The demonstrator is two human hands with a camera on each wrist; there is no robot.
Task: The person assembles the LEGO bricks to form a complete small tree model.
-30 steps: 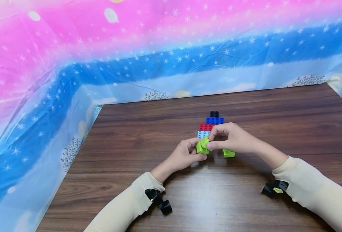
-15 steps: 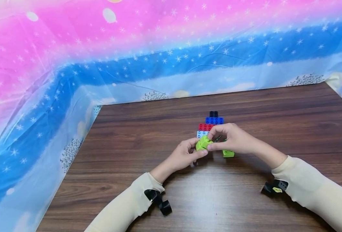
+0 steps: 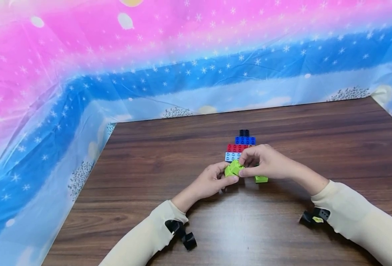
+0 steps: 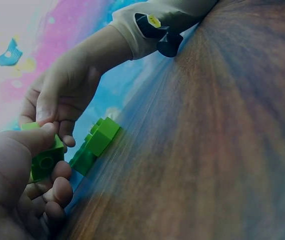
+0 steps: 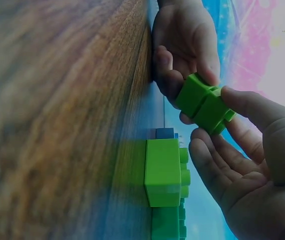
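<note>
Just above the tabletop, two lime-green toy building bricks (image 3: 233,169) are held one against the other, slightly offset. My left hand (image 3: 204,183) grips the lower left one between thumb and fingers. From the other side, my right hand (image 3: 269,160) pinches the upper brick with thumb and fingertips. The right wrist view shows the bricks (image 5: 205,102) meeting along a seam, with studs toward the right thumb. Whether they are fully pressed together, I cannot tell. Below the right hand, another lime-green brick (image 3: 261,179) lies on the table, beside a darker green brick (image 5: 166,222).
Beyond the hands, bricks form a stepped row on the wooden table (image 3: 142,162): light blue (image 3: 231,156), red (image 3: 237,148), blue (image 3: 245,140) and black (image 3: 244,133) at the far end. My right hand partly covers the row. A patterned cloth (image 3: 196,74) hangs behind the table.
The upper lime-green brick has turned and settled closer against the lower one. Both hands stay in nearly the same place, and the bricks on the table have not moved.
</note>
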